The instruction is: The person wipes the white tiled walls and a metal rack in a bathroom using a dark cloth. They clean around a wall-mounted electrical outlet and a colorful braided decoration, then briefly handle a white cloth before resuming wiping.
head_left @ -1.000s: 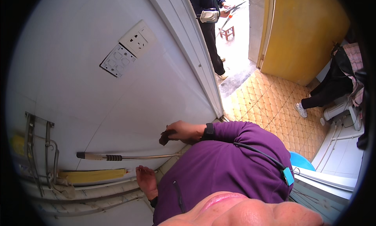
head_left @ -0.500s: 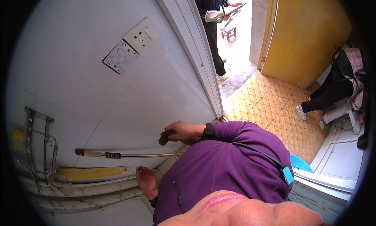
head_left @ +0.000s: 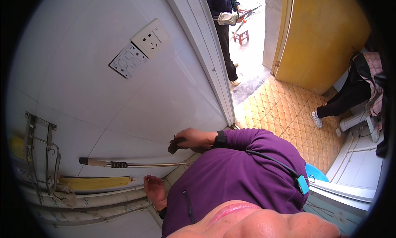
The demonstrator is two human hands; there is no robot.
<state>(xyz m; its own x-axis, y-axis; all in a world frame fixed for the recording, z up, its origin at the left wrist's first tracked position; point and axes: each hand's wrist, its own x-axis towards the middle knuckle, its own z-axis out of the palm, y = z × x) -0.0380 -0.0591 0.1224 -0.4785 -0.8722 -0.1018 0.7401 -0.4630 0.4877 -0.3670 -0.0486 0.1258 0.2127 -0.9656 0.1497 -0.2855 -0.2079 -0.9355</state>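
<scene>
My right hand [head_left: 194,138], with a dark band on its wrist, is closed round a dark brown lump [head_left: 176,144] close to the white wall. The lump's kind is hard to make out. My left hand [head_left: 155,192] is raised lower down, its fingers loosely bent and apart, with nothing visible in it. Between the hands and the wall runs a metal pole [head_left: 152,164] with a beige and black grip. Neither hand is seen touching it. My purple sleeve and torso hide part of the pole.
A wall socket [head_left: 150,39] sits above a switch plate [head_left: 128,60]. A metal rack [head_left: 51,151] and yellow cloth [head_left: 97,182] are at left. A person [head_left: 222,36] stands outside the doorway; another [head_left: 344,98] is by the yellow door [head_left: 324,40]. A blue basin [head_left: 315,172] shows at right.
My hands have barely moved. Outside the doorway, the person's hand has shifted slightly on the flat dark thing held there.
</scene>
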